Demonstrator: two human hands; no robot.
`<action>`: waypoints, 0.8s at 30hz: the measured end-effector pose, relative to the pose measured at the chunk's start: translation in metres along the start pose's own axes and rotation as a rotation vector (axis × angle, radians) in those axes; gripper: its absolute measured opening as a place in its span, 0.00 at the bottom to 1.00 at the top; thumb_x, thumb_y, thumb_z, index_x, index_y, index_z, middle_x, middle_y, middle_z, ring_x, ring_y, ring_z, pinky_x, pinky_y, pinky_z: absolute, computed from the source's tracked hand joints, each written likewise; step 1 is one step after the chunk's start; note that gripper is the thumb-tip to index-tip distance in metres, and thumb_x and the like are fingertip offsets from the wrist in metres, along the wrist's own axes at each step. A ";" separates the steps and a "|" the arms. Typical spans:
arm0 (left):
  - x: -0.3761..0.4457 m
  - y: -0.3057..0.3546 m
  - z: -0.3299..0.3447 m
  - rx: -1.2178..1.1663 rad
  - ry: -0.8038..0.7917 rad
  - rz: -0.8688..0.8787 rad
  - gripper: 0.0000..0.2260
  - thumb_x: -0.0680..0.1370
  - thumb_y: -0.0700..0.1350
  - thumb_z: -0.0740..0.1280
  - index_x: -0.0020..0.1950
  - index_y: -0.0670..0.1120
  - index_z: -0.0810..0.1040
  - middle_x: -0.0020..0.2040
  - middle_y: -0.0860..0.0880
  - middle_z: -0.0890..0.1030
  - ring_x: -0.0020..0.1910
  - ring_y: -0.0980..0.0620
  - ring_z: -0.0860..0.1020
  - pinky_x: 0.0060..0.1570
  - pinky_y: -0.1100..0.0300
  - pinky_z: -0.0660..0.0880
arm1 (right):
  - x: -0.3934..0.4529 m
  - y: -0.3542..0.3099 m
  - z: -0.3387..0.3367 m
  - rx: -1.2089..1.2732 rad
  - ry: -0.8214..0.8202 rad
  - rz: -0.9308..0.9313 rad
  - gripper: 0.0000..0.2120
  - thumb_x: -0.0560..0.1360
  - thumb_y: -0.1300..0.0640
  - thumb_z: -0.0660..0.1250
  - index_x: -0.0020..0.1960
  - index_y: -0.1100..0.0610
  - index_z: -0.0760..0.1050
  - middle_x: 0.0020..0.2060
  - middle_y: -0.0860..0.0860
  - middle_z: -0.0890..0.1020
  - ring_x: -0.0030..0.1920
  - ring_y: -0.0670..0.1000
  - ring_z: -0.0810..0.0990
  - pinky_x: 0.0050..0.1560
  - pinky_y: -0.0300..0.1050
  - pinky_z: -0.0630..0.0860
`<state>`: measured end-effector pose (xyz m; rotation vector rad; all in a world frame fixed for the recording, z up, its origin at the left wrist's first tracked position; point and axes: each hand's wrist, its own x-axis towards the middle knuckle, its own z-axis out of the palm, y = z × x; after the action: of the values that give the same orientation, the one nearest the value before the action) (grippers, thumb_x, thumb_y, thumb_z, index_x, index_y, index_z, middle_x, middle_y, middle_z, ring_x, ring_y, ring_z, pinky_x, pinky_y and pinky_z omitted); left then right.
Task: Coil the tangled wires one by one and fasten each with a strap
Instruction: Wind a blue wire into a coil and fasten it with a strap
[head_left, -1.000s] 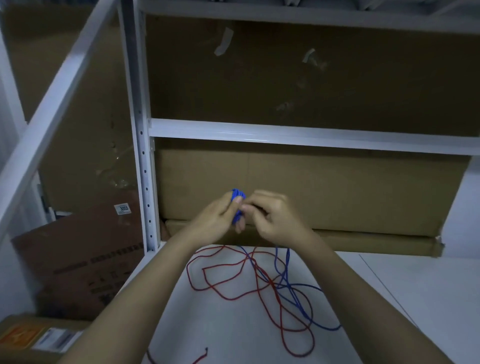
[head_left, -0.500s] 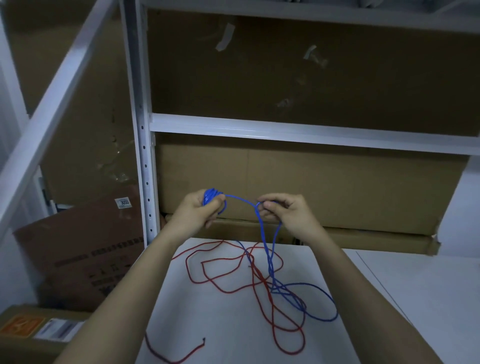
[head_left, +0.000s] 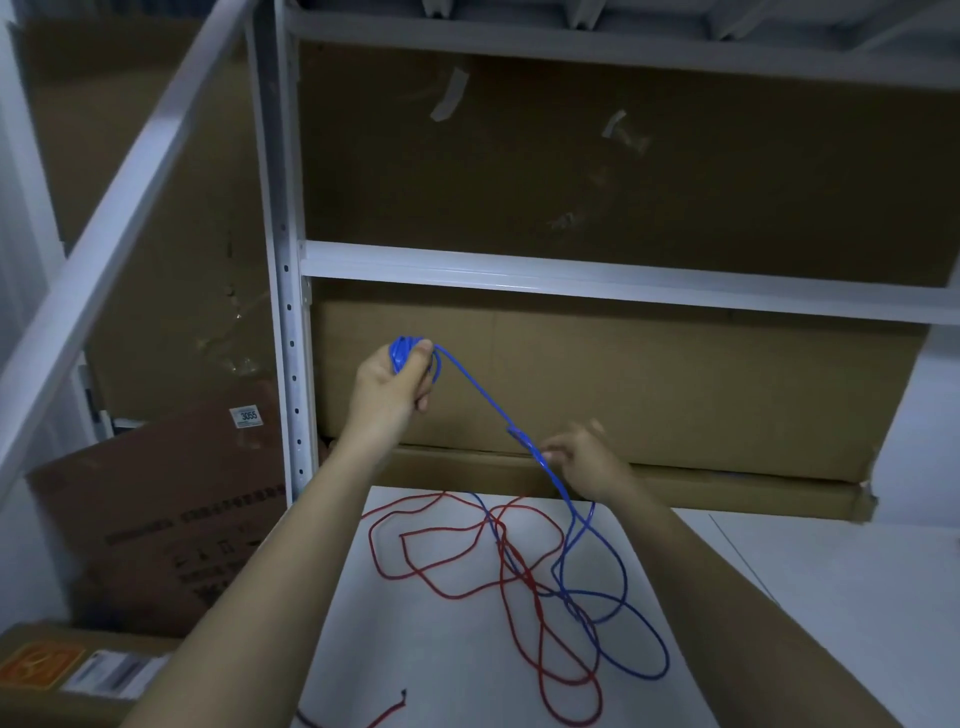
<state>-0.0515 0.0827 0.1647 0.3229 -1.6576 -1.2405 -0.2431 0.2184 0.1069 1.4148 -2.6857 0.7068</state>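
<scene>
**Blue wire half coiled, tangle still to clear**

Near the middle of the frame, the left hand (head_left: 390, 387) was raised and gripped a small bundle of blue wire (head_left: 470, 383), its fingers curled round the turns already gathered. From that bundle a single strand ran taut, down and to the right, to the right hand (head_left: 586, 462), which pinched it between thumb and fingertips just above the far edge of the white table (head_left: 441, 649). Below the right hand the blue wire dropped to the tabletop and spread in loose loops at lower centre and lower right, crossing the red wire (head_left: 431, 535) in several places. The red wire lay wholly on the table, untouched, with one frayed end near the bottom edge of the frame.

The step in hand looked to be the coiling of the first wire, the blue one, with perhaps half of it wound. No strap could be seen anywhere.

The next move seemed to call for bringing the stretched length back to the left hand as another turn. Since the strands crossed on the table, a hard pull would likely drag the red wire along, so the loops probably needed easing free first.
</scene>
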 end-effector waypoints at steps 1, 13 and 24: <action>-0.001 -0.001 0.003 0.050 -0.025 0.024 0.12 0.82 0.44 0.60 0.39 0.42 0.70 0.27 0.48 0.68 0.24 0.56 0.67 0.28 0.66 0.68 | 0.002 -0.005 -0.004 -0.120 -0.024 -0.001 0.13 0.80 0.54 0.59 0.61 0.50 0.78 0.59 0.51 0.74 0.66 0.54 0.64 0.66 0.51 0.63; 0.012 0.002 0.025 0.113 0.012 0.053 0.13 0.81 0.47 0.61 0.39 0.43 0.71 0.28 0.50 0.71 0.24 0.57 0.68 0.28 0.66 0.69 | -0.034 -0.045 0.017 0.729 0.001 -0.099 0.11 0.82 0.54 0.55 0.49 0.54 0.75 0.42 0.50 0.81 0.46 0.45 0.79 0.53 0.37 0.70; -0.025 -0.027 0.012 -0.002 -0.304 -0.190 0.16 0.83 0.46 0.56 0.37 0.42 0.69 0.26 0.47 0.67 0.25 0.53 0.65 0.30 0.64 0.67 | -0.008 -0.050 -0.047 0.537 0.585 -0.131 0.08 0.79 0.58 0.59 0.41 0.52 0.67 0.38 0.46 0.69 0.44 0.46 0.67 0.48 0.44 0.61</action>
<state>-0.0587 0.0952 0.1286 0.3074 -1.9173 -1.4910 -0.2074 0.2192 0.1659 1.1793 -2.0112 1.6131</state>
